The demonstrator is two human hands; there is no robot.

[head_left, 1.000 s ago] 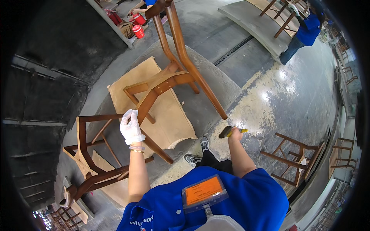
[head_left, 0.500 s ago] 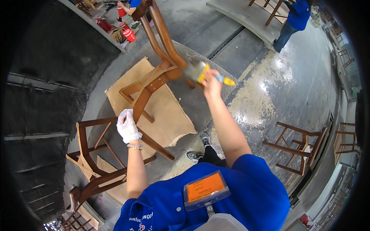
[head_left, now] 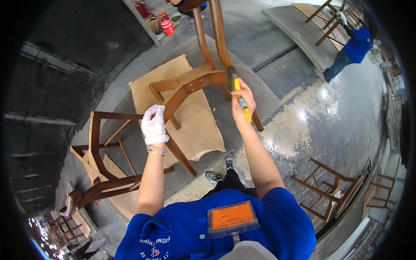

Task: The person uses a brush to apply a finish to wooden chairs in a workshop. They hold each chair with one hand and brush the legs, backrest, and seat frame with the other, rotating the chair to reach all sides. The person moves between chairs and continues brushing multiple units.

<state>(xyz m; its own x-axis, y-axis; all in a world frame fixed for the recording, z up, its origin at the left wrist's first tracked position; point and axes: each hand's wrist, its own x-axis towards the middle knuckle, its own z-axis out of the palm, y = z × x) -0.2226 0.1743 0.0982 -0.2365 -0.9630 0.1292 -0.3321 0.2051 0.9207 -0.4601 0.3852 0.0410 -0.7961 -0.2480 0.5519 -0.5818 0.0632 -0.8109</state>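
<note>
A brown wooden chair frame (head_left: 177, 99) without a seat stands tilted in front of me. My left hand (head_left: 154, 126), in a thin white glove, is closed on the near corner of this frame. In my bare right hand (head_left: 244, 100) is a flat paintbrush (head_left: 236, 84) with a yellow handle. Its dark bristles touch or nearly touch the frame's right side, where the back upright meets the seat rail; exact contact is hard to tell. Beneath the chair lies a sheet of brown cardboard (head_left: 201, 130).
A second chair frame (head_left: 99, 161) lies close on my left. Another chair (head_left: 331, 190) stands on the floor to my right. Red containers (head_left: 167, 27) sit at the far left. At the far right, a person in blue (head_left: 358, 45) works at a raised platform (head_left: 281, 27).
My right hand has turned the brush from sideways to upright and brought its bristles against or near the frame's right side. My left hand keeps its hold; the whole view has shifted.
</note>
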